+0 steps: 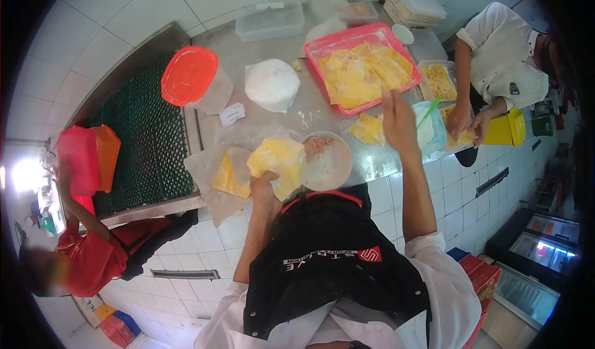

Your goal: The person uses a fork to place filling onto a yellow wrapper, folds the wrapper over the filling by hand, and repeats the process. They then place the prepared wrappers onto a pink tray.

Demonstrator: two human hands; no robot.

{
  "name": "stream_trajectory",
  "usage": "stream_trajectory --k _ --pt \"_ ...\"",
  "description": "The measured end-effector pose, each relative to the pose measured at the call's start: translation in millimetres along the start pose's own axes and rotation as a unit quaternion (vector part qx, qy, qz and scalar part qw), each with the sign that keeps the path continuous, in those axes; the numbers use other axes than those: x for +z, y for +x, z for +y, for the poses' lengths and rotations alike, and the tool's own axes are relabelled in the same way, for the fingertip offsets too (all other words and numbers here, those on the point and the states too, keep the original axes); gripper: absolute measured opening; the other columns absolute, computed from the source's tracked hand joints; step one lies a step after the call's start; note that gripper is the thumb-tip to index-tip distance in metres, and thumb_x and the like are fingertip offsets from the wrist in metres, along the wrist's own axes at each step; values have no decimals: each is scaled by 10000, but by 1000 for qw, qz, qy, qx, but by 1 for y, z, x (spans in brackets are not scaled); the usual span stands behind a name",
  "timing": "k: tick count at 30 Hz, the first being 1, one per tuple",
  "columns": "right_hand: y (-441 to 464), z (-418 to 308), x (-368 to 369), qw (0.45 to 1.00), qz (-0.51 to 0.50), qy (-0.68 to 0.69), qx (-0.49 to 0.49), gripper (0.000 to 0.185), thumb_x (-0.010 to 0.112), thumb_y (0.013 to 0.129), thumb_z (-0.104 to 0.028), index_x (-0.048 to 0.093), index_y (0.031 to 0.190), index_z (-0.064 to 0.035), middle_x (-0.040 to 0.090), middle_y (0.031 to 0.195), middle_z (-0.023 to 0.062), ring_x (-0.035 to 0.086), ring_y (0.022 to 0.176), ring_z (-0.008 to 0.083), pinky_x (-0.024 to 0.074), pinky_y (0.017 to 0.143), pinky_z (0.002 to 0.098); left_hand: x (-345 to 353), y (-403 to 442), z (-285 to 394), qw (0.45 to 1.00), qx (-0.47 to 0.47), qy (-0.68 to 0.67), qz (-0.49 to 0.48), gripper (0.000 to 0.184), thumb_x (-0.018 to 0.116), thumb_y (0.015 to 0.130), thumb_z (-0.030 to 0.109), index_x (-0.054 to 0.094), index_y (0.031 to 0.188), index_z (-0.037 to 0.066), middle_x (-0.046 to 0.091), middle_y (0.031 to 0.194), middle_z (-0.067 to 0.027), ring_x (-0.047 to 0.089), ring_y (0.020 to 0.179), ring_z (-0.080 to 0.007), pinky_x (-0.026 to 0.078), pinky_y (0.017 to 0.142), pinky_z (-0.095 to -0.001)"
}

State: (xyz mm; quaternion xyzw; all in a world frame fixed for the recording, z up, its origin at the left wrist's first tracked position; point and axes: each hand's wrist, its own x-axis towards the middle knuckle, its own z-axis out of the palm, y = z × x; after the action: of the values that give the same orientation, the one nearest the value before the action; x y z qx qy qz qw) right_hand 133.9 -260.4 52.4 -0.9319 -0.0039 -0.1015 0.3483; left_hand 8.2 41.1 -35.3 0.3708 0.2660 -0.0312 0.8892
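Note:
My left hand (264,191) is closed on a yellow dough wrapper (277,160), its thumb lying over the lower edge. Beneath and left of it, another yellow wrapper (232,177) rests on a clear plastic sheet (204,163). Right beside the held wrapper stands a round bowl (334,168) with a pinkish minced filling (317,146). My right hand (400,123) reaches to the near rim of a pink tray (315,70), fingers stretched toward the yellow wrappers (356,73) in it. Nothing shows between those fingers. A few yellow pieces (368,129) lie left of that hand.
A white bag (272,85), a red-lidded tub (191,76) and a clear container (269,22) stand behind. At right, a co-worker's hands (468,126) work near a light-blue container (429,129) with a green utensil (429,112). Another person (93,250) holds pink and orange containers (87,157) at left.

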Motion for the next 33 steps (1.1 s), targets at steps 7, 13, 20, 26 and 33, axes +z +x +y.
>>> stream_trajectory --k 7,13,20,26,33 --pt "-108 30 62 980 -185 52 -46 254 516 1012 -193 625 1229 -120 709 995 224 673 884 448 524 744 544 -4 0 18 999 39 -35 2 658 479 754 -49 462 1411 -9 582 1320 -186 615 1202 -365 570 972 -506" --pt "-139 36 78 962 -271 -2 -30 401 495 1000 -164 563 1396 -161 721 993 216 698 894 414 546 768 533 -12 4 16 1000 17 -2 -9 716 483 733 -7 420 1446 -2 558 1366 -197 588 1253 -385 541 1021 -526" --pt "-142 32 71 926 -366 -91 16 396 468 1013 -189 571 1395 -159 710 904 245 694 857 445 541 776 544 -3 2 14 1000 6 -19 -9 725 460 726 -35 416 1448 -1 555 1363 -203 584 1250 -399 545 1005 -551" --pt "-140 27 67 954 -297 49 16 352 437 1041 -216 624 1335 -164 708 917 262 680 846 473 539 785 550 -13 4 9 999 -3 -14 -30 767 468 680 21 430 1446 4 564 1366 -196 576 1267 -399 522 1037 -552" --pt "-143 30 77 921 -380 -82 24 340 453 1043 -233 645 1316 -174 717 934 244 688 847 458 541 785 545 -11 -2 10 999 -3 -36 -18 737 446 701 -22 438 1438 -13 564 1358 -212 587 1239 -412 534 1008 -554"
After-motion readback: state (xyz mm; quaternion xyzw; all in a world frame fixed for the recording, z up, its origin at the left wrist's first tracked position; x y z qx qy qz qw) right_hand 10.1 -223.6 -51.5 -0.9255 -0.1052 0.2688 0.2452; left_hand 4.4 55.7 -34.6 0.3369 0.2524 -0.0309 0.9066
